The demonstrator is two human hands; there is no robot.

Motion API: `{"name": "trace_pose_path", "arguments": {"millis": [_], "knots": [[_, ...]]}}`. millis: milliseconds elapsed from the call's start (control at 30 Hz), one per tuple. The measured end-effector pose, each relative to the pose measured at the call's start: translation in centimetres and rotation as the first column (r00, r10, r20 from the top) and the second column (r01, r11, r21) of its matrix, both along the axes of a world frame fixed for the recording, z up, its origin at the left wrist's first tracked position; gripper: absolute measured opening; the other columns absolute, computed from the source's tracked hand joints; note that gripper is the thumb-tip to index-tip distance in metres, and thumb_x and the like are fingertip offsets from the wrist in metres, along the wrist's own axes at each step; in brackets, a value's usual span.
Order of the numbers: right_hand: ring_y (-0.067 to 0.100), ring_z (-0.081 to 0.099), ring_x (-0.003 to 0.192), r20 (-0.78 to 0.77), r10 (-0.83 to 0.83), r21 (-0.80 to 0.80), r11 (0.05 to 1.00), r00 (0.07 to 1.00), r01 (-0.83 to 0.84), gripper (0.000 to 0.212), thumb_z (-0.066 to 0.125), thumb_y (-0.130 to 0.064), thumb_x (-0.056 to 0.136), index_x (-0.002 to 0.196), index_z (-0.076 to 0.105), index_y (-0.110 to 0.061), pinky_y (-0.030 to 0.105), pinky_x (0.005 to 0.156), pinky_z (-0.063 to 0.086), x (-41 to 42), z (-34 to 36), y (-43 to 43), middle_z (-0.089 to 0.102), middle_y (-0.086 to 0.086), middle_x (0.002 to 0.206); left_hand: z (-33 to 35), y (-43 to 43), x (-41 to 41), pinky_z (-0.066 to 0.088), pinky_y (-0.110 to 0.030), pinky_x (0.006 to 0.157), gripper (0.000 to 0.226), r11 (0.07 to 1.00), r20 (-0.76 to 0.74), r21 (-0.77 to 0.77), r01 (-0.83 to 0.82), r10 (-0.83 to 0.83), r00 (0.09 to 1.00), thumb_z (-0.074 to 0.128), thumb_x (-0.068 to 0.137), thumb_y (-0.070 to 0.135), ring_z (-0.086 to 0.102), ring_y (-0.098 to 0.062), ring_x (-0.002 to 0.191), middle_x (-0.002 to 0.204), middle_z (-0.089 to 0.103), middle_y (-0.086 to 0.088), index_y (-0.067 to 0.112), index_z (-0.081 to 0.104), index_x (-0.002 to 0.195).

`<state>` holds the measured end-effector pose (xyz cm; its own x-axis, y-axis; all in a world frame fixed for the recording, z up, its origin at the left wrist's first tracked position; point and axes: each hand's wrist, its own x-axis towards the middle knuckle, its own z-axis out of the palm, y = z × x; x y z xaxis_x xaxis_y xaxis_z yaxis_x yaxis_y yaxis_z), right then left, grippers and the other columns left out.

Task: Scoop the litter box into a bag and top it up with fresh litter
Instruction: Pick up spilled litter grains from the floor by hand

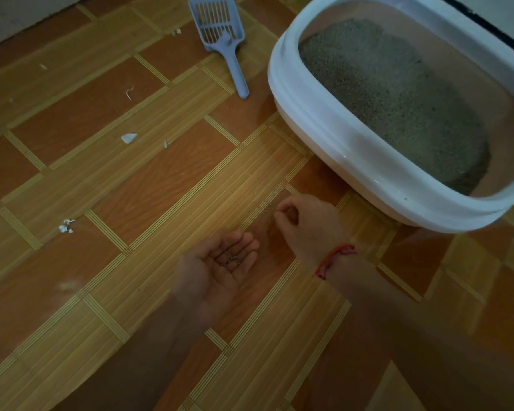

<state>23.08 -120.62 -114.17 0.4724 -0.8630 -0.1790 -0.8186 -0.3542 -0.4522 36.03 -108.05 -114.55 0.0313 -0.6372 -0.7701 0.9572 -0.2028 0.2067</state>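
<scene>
Pinched right hand [306, 223] nips stray grey litter grains [268, 205]; open left hand [220, 262] cradles more. White oval plastic litter box [303, 114] lies beyond-right of the pinch.

Dim, warm, soft picture; forearms blur at the bottom, and wide-angle edges bend.

The person shows as two bare arms, the left forearm [149, 351] and the right forearm [413, 321], uncovered all the way to the left hand [220, 262] and the right hand [306, 223]. Round the right wrist sits a thin red string bracelet [334, 258], a couple of strands thick, with a loose end hanging at its lower side.
</scene>
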Motion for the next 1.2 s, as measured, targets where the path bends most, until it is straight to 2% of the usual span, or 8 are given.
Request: {"name": "trace_pose_path", "arguments": {"millis": [67, 200, 400, 633, 867, 1000, 1100, 1200], "knots": [[0.007, 0.056, 0.082, -0.034, -0.026, 0.0, 1.0, 0.999, 0.026, 0.009, 0.055, -0.031, 0.091, 0.085, 0.061, -0.033, 0.029, 0.073, 0.051, 0.1, -0.5, -0.6, 0.06, -0.014, 0.086, 0.0, -0.3, -0.2, 0.059, -0.036, 0.083, 0.034, 1.0, 0.031, 0.02, -0.02, 0.019, 0.999, 0.044, 0.097, 0.015, 0.072, -0.03, 0.093, 0.096, 0.073, -0.02, -0.004, 0.07, 0.088], [0.005, 0.052, 0.078, -0.066, -0.017, 0.018, 1.0, 0.998, 0.018, 0.011, 0.053, -0.029, 0.093, 0.085, 0.06, -0.033, 0.021, 0.065, 0.039, 0.4, -0.8, -1.0, 0.053, -0.017, 0.08, 0.0, -0.5, -0.2, 0.06, -0.037, 0.082, 0.03, 0.999, 0.034, 0.007, -0.038, 0.038, 0.999, 0.045, 0.097, 0.015, 0.073, -0.031, 0.092, 0.096, 0.072, -0.02, -0.005, 0.067, 0.092], [0.011, 0.056, 0.08, -0.067, -0.002, 0.019, 1.0, 0.998, 0.003, 0.011, 0.054, -0.031, 0.092, 0.086, 0.063, -0.028, 0.031, 0.07, 0.051, 1.0, -1.2, -1.1, 0.059, -0.011, 0.082, 0.3, -0.5, -0.1, 0.06, -0.036, 0.08, 0.031, 0.999, 0.04, 0.025, -0.021, 0.02, 0.999, 0.044, 0.097, 0.016, 0.073, -0.029, 0.091, 0.094, 0.073, -0.018, -0.004, 0.067, 0.09], [0.014, 0.057, 0.078, -0.109, 0.041, -0.003, 0.999, 0.993, -0.042, 0.016, 0.048, -0.03, 0.094, 0.085, 0.061, -0.026, 0.038, 0.07, 0.053, 1.3, -1.4, -1.1, 0.06, -0.008, 0.083, 0.2, -0.7, 0.0, 0.053, -0.039, 0.084, 0.036, 0.998, 0.051, 0.053, -0.038, 0.035, 0.998, 0.043, 0.098, 0.015, 0.073, -0.03, 0.088, 0.09, 0.073, -0.019, -0.004, 0.069, 0.083], [0.015, 0.057, 0.079, -0.124, 0.063, 0.003, 0.998, 0.99, -0.063, 0.017, 0.045, -0.031, 0.096, 0.089, 0.059, -0.024, 0.039, 0.071, 0.053, 1.2, -1.4, -1.1, 0.059, -0.006, 0.087, 0.1, -0.7, -0.1, 0.053, -0.039, 0.085, 0.034, 0.998, 0.038, 0.054, -0.03, 0.028, 0.999, 0.042, 0.099, 0.015, 0.073, -0.031, 0.092, 0.093, 0.073, -0.019, -0.004, 0.068, 0.089], [0.013, 0.058, 0.076, -0.037, 0.032, 0.017, 0.999, 0.999, -0.032, 0.014, 0.05, -0.032, 0.094, 0.086, 0.06, -0.026, 0.035, 0.069, 0.052, 1.0, -0.3, -0.3, 0.061, -0.008, 0.081, 0.1, -0.6, 0.0, 0.053, -0.038, 0.086, 0.032, 0.999, 0.036, 0.046, -0.027, 0.025, 0.999, 0.044, 0.098, 0.016, 0.073, -0.031, 0.092, 0.095, 0.073, -0.019, -0.004, 0.068, 0.089], [0.007, 0.054, 0.072, 0.07, 0.068, 0.008, 0.998, 0.995, -0.069, 0.011, 0.055, -0.031, 0.092, 0.084, 0.061, -0.026, 0.026, 0.064, 0.047, 1.0, 1.0, 1.8, 0.058, -0.011, 0.077, 0.1, -0.6, 0.0, 0.055, -0.038, 0.087, 0.032, 0.999, 0.038, 0.03, -0.02, 0.019, 0.999, 0.044, 0.098, 0.016, 0.073, -0.029, 0.091, 0.095, 0.072, -0.019, -0.004, 0.068, 0.09], [0.006, 0.052, 0.068, 0.174, 0.106, 0.019, 0.994, 0.979, -0.111, 0.009, 0.058, -0.029, 0.091, 0.082, 0.061, -0.025, 0.025, 0.06, 0.045, 1.1, 1.7, 4.1, 0.055, -0.012, 0.073, -0.1, -0.6, -0.1, 0.058, -0.035, 0.083, 0.032, 1.0, 0.066, 0.012, -0.014, 0.013, 0.998, 0.044, 0.098, 0.015, 0.072, -0.027, 0.087, 0.091, 0.071, -0.019, -0.005, 0.068, 0.088]]}}
